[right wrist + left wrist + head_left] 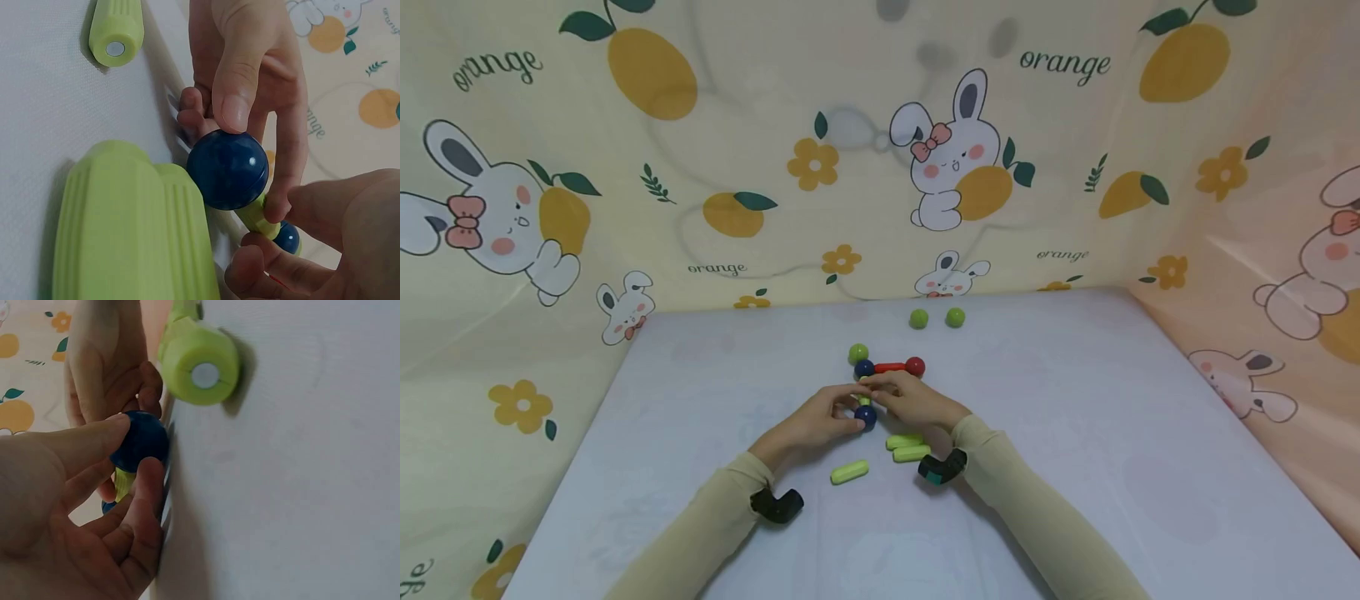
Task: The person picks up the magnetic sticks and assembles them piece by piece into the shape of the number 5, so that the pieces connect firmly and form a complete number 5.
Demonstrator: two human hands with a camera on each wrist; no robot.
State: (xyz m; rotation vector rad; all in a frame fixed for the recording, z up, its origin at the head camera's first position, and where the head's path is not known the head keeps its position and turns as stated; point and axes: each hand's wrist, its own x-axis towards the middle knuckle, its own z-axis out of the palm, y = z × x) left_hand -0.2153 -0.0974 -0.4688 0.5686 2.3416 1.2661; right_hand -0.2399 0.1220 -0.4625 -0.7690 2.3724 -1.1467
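On the white table, a dark blue ball (866, 417) is pinched between the thumb and fingers of my left hand (820, 419). A short light green rod (255, 217) runs from this ball toward a second blue ball (864, 368) farther off. My right hand (917, 402) curls its thumb and fingers about the rod's far part, partly hiding it. From the far blue ball a red rod (890, 367) reaches right to a red ball (915, 366). A light green ball (858, 353) sits just behind the far blue ball; whether they touch I cannot tell.
A loose light green rod (849, 472) lies between my forearms. Two more green rods (912, 454) lie side by side near my right wrist. At the back of the table are two green balls (955, 317). A patterned cloth (760, 158) hangs behind.
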